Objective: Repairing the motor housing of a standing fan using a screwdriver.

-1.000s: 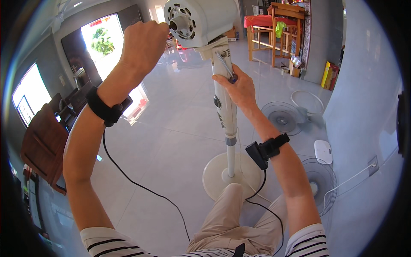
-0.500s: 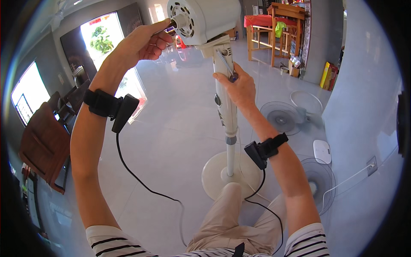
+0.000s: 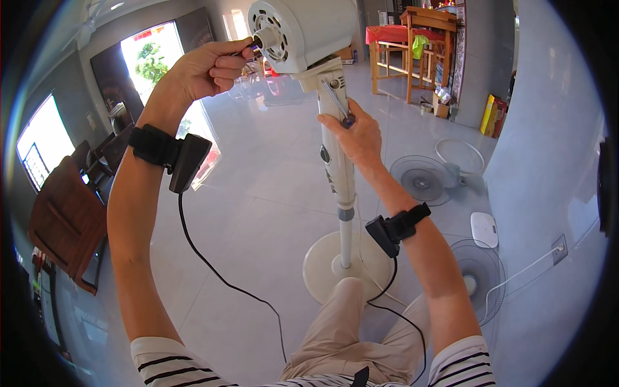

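The fan pole (image 3: 340, 174) is gripped, with a screwdriver (image 3: 336, 103), by the right hand (image 3: 356, 135) to steady the motor housing (image 3: 303, 32), whose spindle (image 3: 263, 40) is pinched by the left hand (image 3: 206, 68).

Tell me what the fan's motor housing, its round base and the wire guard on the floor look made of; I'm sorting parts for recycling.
Motor housing: looks like moulded plastic, off-white, smooth with a slight sheen and cast vent slots.
Round base: likely the same off-white plastic, smooth.
Wire guard: thin radial wires, probably metal, pale grey finish.
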Motion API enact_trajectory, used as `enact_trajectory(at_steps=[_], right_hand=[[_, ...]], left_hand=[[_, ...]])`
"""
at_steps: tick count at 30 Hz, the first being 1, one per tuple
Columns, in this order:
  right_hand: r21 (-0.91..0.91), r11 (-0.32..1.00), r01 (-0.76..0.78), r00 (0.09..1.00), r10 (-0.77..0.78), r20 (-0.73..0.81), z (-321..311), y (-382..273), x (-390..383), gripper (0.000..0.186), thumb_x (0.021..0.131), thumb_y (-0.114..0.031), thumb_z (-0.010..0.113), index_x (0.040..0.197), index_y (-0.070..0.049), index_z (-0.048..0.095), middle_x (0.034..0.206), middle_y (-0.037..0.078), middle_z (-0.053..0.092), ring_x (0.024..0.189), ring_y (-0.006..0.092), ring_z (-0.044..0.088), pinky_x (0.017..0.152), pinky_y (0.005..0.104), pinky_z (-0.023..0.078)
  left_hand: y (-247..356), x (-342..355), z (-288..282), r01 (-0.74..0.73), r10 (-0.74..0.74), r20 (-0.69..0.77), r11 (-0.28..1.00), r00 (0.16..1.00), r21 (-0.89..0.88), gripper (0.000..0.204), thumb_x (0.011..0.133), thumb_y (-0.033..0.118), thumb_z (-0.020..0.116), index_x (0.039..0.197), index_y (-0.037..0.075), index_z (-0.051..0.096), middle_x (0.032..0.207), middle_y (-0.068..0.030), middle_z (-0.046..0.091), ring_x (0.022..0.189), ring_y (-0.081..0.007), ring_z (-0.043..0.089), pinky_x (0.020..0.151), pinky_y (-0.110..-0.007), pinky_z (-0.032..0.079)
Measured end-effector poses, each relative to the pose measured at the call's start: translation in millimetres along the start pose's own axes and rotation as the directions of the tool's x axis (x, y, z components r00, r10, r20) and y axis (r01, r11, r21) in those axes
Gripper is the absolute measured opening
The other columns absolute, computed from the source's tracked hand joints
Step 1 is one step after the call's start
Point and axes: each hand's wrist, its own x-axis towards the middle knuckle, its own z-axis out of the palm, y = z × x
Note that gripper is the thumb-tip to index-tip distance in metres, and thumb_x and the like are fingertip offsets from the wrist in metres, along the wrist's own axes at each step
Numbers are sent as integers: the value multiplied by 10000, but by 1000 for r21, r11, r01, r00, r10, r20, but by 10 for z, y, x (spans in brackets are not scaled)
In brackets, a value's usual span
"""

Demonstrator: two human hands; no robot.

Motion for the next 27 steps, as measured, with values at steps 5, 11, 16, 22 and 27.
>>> enact_trajectory(at_steps=[5,11,16,22,27], right_hand=[[20,1000,-3,1000,3,10,-22,-19,12,554,680,-478,702,1060,-87,605,757,75,661,678,233,639,640,352,495],[33,999,6,1000,-5,-6,-1,13,19,548,677,-473,708,1047,-81,609,754,83,660,681,226,640,641,347,494],[39,999,-23,999,22,28,-8,-12,13,548,674,-479,707,1044,-86,613,759,79,659,679,223,637,645,342,492],[63,998,-19,1000,17,20,-4,25,25,516,670,-455,719,1029,-99,617,748,66,654,652,218,624,631,346,480],[46,999,2,1000,-2,4,7,4,26,487,678,-436,714,1020,-103,618,735,60,650,652,204,622,628,340,476]], left_hand=[[-27,9,48,-99,113,-107,987,988,130,257,929,255,529,767,56,535,477,78,333,380,-2,256,337,-141,205],[-93,-23,94,-104,123,-154,987,980,126,295,905,289,564,709,70,552,469,76,363,377,-4,262,345,-144,210],[-27,-25,-21,-44,49,-45,994,998,101,297,900,291,572,705,68,554,470,72,374,375,-2,257,337,-141,194],[-14,-23,66,-43,71,-130,978,989,206,291,929,307,526,773,63,555,478,77,337,375,0,247,337,-155,199],[-119,-106,228,-148,336,-288,840,897,521,362,911,330,543,717,33,616,481,56,400,400,-19,316,371,-174,261]])
